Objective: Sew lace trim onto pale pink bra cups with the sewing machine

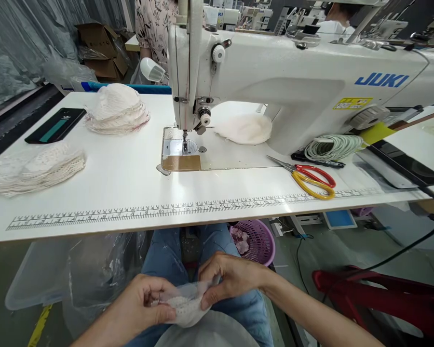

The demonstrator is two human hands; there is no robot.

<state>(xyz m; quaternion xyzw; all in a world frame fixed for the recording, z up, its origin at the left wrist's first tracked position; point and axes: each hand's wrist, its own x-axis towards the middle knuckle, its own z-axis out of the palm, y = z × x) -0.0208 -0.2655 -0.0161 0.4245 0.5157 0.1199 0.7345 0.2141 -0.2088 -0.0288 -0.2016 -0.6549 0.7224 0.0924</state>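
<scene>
Below the table edge, over my lap in blue jeans, both hands pinch one small white lace fabric piece (pixel 186 308). My left hand (pixel 144 303) grips its left side with fingers curled closed. My right hand (pixel 228 278) pinches its upper right edge between thumb and fingers. The white JUKI sewing machine (pixel 292 77) stands on the white table (pixel 130 178) ahead, its needle (pixel 184 140) over the metal plate, well above and beyond both hands.
Two stacks of white lace pieces (pixel 117 110) (pixel 36 168) lie on the table's left, beside a dark phone (pixel 56 125). Red-and-yellow scissors (pixel 309 178), a coiled cord (pixel 332 146) and a white pad (pixel 244 129) sit right of the needle. A purple basket (pixel 256 241) stands under the table. Another person stands behind the machine.
</scene>
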